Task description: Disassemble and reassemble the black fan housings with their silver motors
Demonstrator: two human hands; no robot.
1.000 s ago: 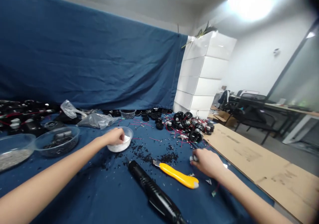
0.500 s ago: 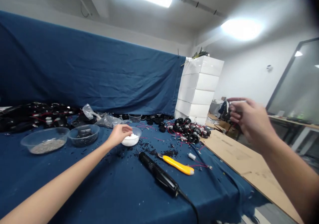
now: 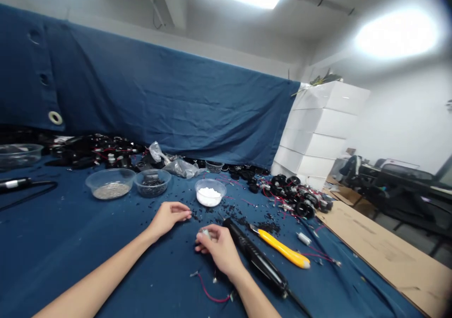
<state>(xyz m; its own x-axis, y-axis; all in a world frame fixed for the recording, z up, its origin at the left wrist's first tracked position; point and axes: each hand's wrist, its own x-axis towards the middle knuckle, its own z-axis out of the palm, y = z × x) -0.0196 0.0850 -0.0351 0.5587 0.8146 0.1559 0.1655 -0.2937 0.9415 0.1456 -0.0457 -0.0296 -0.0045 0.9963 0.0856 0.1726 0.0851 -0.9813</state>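
Observation:
My left hand [image 3: 171, 218] is just above the blue cloth, thumb and fingertips pinched together. Whatever is between them, if anything, is too small to make out. To its right, my right hand [image 3: 219, 248] has its fingers closed around a small silvery-white part [image 3: 205, 233], mostly covered by the fingers. A red wire [image 3: 213, 300] with metal ends shows below that hand; whether it joins the part I cannot tell. Beyond both hands sits a clear bowl of white pellets [image 3: 209, 196]. A black corded tool [image 3: 259, 261] lies right of my right hand, beside a yellow-handled cutter [image 3: 282, 248].
Clear bowls with grey [image 3: 112, 191] and black bits [image 3: 152, 183] stand at left. Black crumbs [image 3: 268, 227] are scattered mid-table. A white cylinder with red wires [image 3: 303, 238] lies at right. Behind are a heap of black wired parts [image 3: 300, 195] and stacked white boxes [image 3: 314, 134].
My right hand has come down from the raised position at far right to the table's middle. My left hand has left the white pellet bowl and moved nearer. The view has turned left.

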